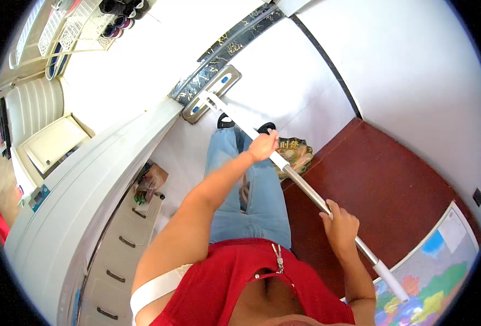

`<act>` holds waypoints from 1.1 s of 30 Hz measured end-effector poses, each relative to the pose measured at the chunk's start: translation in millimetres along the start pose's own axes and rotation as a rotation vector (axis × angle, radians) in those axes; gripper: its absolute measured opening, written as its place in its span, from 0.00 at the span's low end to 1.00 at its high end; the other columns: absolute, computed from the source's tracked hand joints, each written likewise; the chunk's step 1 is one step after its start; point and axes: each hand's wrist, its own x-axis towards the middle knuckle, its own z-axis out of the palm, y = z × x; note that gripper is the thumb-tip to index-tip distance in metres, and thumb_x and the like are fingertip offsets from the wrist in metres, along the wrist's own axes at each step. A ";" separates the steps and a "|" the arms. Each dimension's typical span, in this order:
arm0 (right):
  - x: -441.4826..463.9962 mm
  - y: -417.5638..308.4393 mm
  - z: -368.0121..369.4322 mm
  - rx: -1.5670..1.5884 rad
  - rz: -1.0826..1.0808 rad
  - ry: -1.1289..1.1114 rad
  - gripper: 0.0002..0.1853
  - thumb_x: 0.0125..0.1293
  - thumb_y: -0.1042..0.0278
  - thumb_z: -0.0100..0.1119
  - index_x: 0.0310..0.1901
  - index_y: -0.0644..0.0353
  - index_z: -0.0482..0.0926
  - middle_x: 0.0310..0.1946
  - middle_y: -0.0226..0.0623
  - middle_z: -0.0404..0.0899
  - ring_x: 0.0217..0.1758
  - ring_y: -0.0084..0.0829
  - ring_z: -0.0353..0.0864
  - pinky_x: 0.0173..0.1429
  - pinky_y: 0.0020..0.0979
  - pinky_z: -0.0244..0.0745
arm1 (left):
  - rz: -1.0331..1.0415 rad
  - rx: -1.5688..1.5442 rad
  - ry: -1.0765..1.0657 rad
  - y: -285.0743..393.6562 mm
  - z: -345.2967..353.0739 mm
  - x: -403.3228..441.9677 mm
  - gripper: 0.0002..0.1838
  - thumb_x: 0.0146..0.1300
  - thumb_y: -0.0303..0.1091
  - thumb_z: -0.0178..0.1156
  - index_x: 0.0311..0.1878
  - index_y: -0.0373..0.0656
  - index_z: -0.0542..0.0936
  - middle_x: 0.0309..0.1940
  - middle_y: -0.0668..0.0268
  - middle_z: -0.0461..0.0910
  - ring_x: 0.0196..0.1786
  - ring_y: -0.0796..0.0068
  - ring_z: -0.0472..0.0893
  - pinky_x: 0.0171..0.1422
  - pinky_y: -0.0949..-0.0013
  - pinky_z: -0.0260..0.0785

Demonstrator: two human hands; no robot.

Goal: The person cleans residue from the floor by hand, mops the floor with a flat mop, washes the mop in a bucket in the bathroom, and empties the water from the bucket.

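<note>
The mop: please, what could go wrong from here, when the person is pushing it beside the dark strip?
The mop head lies against the dark patterned strip, so its edge may catch there.

The black shoe is very near the mop head; a pull backward could bump it.

The lower end of the mop handle, beyond the right hand, reaches over the colourful map and might scrape it.

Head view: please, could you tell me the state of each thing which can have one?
Mop pole: slanted, held in both hands
Mop head: lying flat
Left hand: closed around the pole
Right hand: curled around the pole
Drawers: closed
Map: spread out, partly out of view
</note>
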 end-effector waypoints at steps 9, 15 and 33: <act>-10.4 1.6 -44.9 0.000 0.061 0.150 0.19 0.59 0.60 0.66 0.51 0.52 0.76 0.24 0.40 0.80 0.24 0.42 0.81 0.28 0.40 0.76 | 0.114 0.043 -0.028 94.0 -26.3 52.9 0.09 0.66 0.33 0.49 0.45 0.39 0.65 0.30 0.49 0.77 0.38 0.44 0.77 0.46 0.48 0.68; 57.4 -13.4 -56.7 -0.159 0.006 0.206 0.19 0.60 0.60 0.64 0.52 0.52 0.76 0.22 0.41 0.79 0.21 0.41 0.81 0.26 0.38 0.76 | 0.302 -0.119 0.029 149.4 -28.8 85.0 0.09 0.66 0.36 0.49 0.45 0.42 0.66 0.27 0.49 0.77 0.34 0.43 0.77 0.41 0.46 0.67; 59.5 -100.6 -115.1 -0.194 -0.186 0.227 0.18 0.59 0.61 0.65 0.50 0.51 0.74 0.20 0.38 0.75 0.21 0.40 0.80 0.25 0.38 0.74 | 0.009 -0.103 0.154 167.0 -127.7 8.4 0.10 0.68 0.39 0.47 0.46 0.44 0.66 0.28 0.51 0.79 0.33 0.45 0.79 0.39 0.45 0.68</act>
